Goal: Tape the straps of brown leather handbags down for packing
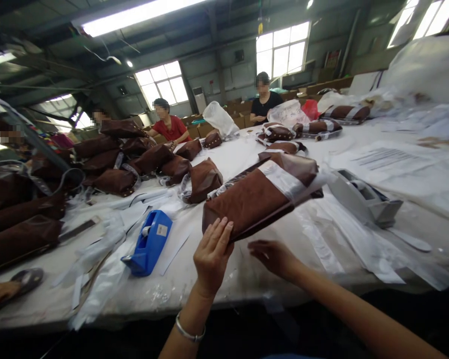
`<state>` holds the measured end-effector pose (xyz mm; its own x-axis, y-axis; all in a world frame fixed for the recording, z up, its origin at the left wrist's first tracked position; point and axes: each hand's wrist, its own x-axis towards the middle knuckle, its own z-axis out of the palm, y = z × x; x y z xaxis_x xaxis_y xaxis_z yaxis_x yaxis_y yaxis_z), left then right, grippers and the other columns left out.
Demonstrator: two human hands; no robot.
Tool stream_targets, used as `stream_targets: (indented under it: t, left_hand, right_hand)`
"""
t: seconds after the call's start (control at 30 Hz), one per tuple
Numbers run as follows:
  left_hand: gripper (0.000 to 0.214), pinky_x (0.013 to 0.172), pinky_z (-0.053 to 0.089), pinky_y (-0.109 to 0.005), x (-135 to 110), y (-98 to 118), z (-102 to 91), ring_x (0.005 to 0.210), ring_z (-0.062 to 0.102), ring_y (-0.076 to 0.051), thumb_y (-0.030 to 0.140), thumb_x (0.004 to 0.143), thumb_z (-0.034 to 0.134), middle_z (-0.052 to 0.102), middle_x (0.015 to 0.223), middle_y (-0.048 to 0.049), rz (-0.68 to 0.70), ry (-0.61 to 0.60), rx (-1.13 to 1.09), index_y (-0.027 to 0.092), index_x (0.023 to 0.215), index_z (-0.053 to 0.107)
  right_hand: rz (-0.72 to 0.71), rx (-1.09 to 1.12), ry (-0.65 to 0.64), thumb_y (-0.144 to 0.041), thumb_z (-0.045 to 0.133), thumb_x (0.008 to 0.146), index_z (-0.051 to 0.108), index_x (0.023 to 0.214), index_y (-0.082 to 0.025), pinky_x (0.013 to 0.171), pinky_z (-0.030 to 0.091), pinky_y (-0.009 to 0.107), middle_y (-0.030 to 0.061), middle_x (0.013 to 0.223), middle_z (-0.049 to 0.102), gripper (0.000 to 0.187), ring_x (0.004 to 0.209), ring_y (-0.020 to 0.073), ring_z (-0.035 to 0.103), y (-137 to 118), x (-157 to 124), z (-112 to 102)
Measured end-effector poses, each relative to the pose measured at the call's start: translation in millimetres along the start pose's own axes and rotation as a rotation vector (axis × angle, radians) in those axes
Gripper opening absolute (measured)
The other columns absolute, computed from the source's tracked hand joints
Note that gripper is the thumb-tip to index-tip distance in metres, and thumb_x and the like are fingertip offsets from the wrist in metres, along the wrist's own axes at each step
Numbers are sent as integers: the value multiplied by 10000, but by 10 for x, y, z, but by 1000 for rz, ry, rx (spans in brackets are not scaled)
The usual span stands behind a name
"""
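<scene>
A brown bag (252, 202) with a clear plastic band around its far end lies tilted in front of me, over the table (205, 294). My left hand (214, 252) grips its near left corner, fingers on top and the thumb out of sight. Just below the bag's near edge, my right hand (273, 257) hovers apart from it, holding nothing, its slightly bent fingers a little blurred. To the left of my left hand stands a blue tape dispenser (149, 242).
A grey tape dispenser (366, 199) stands at the right among plastic strips. Brown bags (114, 180) are heaped on the left, and several wrapped ones (318, 128) lie farther back. Co-workers (170, 124) are across the table. Another person's hand (3, 291) shows at the left edge.
</scene>
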<state>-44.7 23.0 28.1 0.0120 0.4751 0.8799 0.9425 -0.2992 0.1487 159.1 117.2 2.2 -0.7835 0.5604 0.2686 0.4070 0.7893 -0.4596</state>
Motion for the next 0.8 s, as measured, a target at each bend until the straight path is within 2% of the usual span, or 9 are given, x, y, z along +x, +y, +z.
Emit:
stream_targets:
  t: [0.07, 0.13, 0.23, 0.3, 0.4, 0.53, 0.67, 0.73, 0.8]
  left_hand:
    - [524, 1136, 450, -441, -146, 63, 122, 1337, 514, -249, 134, 918, 604, 621, 1359, -82, 69, -51, -11, 219, 1424, 497]
    - [473, 1139, 449, -455, -325, 146, 261, 1347, 501, -247, 128, 936, 566, 624, 1354, -72, 118, -111, -37, 220, 1398, 525]
    - [415, 1098, 494, -455, -578, 266, 442, 1319, 532, -238, 125, 964, 500, 634, 1340, -52, 125, -201, -70, 226, 1361, 560]
    - [396, 1069, 520, -465, -689, 319, 515, 1301, 549, -239, 137, 971, 485, 631, 1343, -39, 96, -237, -71, 235, 1345, 574]
    - [391, 1062, 524, -468, -752, 347, 559, 1303, 549, -233, 152, 973, 491, 627, 1350, -27, 73, -247, -60, 251, 1341, 576]
    - [373, 1071, 517, -456, -752, 345, 571, 1303, 549, -223, 165, 981, 482, 632, 1344, -13, 66, -208, -52, 259, 1327, 588]
    - [360, 1072, 514, -454, -767, 348, 605, 1294, 557, -225, 171, 990, 461, 632, 1345, -5, 66, -184, -49, 259, 1308, 604]
    - [353, 1069, 516, -449, -784, 352, 636, 1291, 560, -221, 181, 993, 458, 634, 1343, 3, 53, -171, -61, 266, 1300, 610]
    - [339, 1069, 518, -437, -799, 355, 669, 1284, 566, -208, 206, 998, 459, 640, 1335, 18, 23, -162, -86, 280, 1287, 619]
  right_hand:
    - [-146, 98, -82, -285, 507, 996, 655, 1257, -338, 861, 595, 326, 22, 1159, 718, 305, 1006, 211, 699, -217, -385, -170]
    - [-257, 58, 54, -227, 562, 964, 605, 1320, -363, 833, 601, 305, 9, 1164, 716, 383, 996, 199, 700, -350, -562, -382]
    - [-258, -87, 327, -189, 560, 952, 630, 1290, -345, 951, 566, 369, 20, 1192, 702, 379, 1068, 220, 673, -309, -369, -681]
    - [-171, -166, 361, -207, 517, 964, 694, 1196, -298, 1045, 508, 424, 40, 1240, 678, 306, 1157, 245, 628, -140, -29, -806]
    - [114, -327, 92, -183, 475, 956, 742, 1088, -220, 1080, 454, 409, 79, 1259, 665, 300, 1210, 260, 590, 194, 579, -866]
    - [410, -419, -317, -59, 600, 810, 781, 815, -164, 855, 524, 333, 108, 880, 748, 209, 921, 285, 700, 565, 1276, -807]
    - [472, -347, -484, -5, 774, 630, 737, 650, -147, 707, 521, 309, 58, 628, 682, 148, 731, 274, 693, 741, 1663, -651]
    - [472, -284, -488, -94, 824, 676, 722, 710, -127, 685, 537, 318, 41, 669, 676, 113, 702, 236, 674, 759, 1743, -555]
    - [434, -210, -422, -246, 774, 827, 702, 868, -123, 709, 561, 330, 38, 830, 687, 148, 757, 198, 662, 738, 1772, -467]
